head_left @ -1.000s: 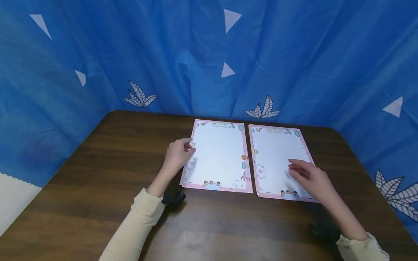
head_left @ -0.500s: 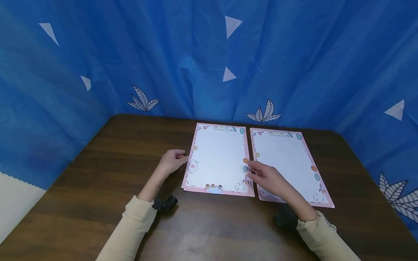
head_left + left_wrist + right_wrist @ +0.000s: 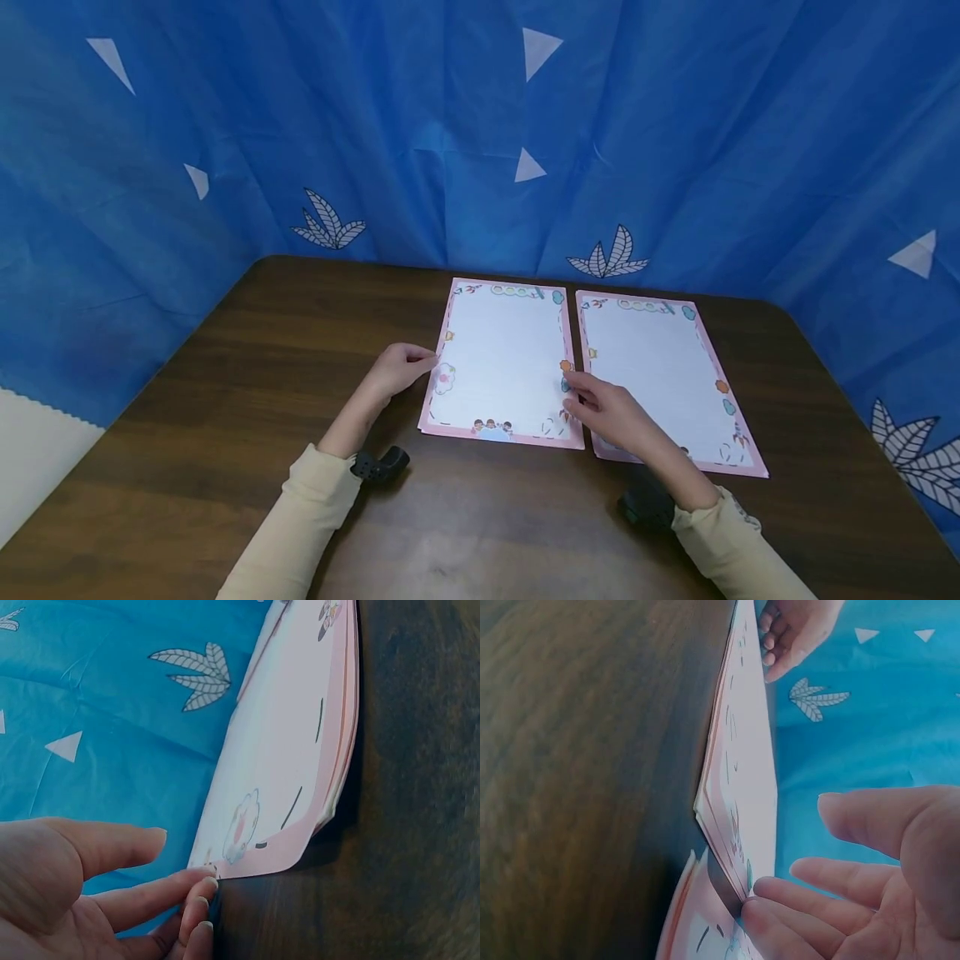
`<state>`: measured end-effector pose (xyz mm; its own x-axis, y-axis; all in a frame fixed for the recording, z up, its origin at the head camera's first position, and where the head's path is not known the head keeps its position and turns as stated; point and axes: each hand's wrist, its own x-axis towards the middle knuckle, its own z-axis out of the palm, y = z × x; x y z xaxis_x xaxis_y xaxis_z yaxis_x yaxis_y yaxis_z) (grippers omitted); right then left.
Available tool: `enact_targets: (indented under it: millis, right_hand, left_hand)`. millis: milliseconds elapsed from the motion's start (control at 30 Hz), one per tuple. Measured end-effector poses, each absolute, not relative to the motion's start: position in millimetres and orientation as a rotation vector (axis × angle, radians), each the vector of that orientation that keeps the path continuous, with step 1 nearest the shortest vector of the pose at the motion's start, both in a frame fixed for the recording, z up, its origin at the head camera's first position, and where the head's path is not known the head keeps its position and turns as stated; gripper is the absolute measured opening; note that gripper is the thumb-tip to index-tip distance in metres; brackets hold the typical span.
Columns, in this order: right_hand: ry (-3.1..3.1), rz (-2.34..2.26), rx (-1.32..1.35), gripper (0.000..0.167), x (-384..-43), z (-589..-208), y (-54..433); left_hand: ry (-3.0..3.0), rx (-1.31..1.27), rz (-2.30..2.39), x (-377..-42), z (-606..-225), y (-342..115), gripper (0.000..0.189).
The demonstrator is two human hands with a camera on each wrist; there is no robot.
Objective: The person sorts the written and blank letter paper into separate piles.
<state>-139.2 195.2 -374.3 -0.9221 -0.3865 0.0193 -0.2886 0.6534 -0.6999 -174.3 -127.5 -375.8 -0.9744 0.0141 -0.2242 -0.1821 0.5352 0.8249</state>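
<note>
Touching the long left edge of the left stack of pink-bordered paper [image 3: 502, 358], your left hand [image 3: 393, 372] has extended fingers and a thumb that stands apart, so it is pinching nothing. Your right hand [image 3: 611, 412] meets the opposite edge in the same manner, with fingers loosely spread, fingertips at the border, and thumb away from the sheets. Placed opposite each other, your hands probably guard the stack from both sides without bending the paper; how strongly they press cannot be told.

This stack lies flat on the desk [image 3: 480, 525], its white side up. In both wrist views, its layered edges look not perfectly even, which may be the reason for contact exactly at the sides.

Just beside it, across a narrow gap, lies the right stack of pink-bordered paper [image 3: 645, 350], turned nearly the same way, probably so that both are within easy reach. Your right forearm [image 3: 678, 471] passes above its lower part. Your cream sleeves [image 3: 300, 508] are gathered behind the wrists, presumably to leave the black wrist cameras [image 3: 380, 465] uncovered. Behind the desk hangs a blue curtain [image 3: 375, 108] with white triangles and leaf drawings.
</note>
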Motion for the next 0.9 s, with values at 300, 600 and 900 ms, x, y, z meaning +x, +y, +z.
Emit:
enact_targets:
  millis: [300,600,900]
  right_hand:
    - [2.706,-1.165,-0.543,0.045,-139.5,-373.8,195.1]
    - [2.706,-1.156,-0.534,0.045,-137.7,-375.4,193.6]
    - [2.706,-1.152,-0.53,0.045,-136.2,-374.7,193.5]
  left_hand:
    - [2.561,-0.132,1.417,-173.1,-374.2,-127.1,0.033]
    - [2.515,-0.16,1.469,-171.0,-374.0,-125.0,0.036]
    - [2.518,-0.13,1.547,-171.2,-376.0,-123.5,0.033]
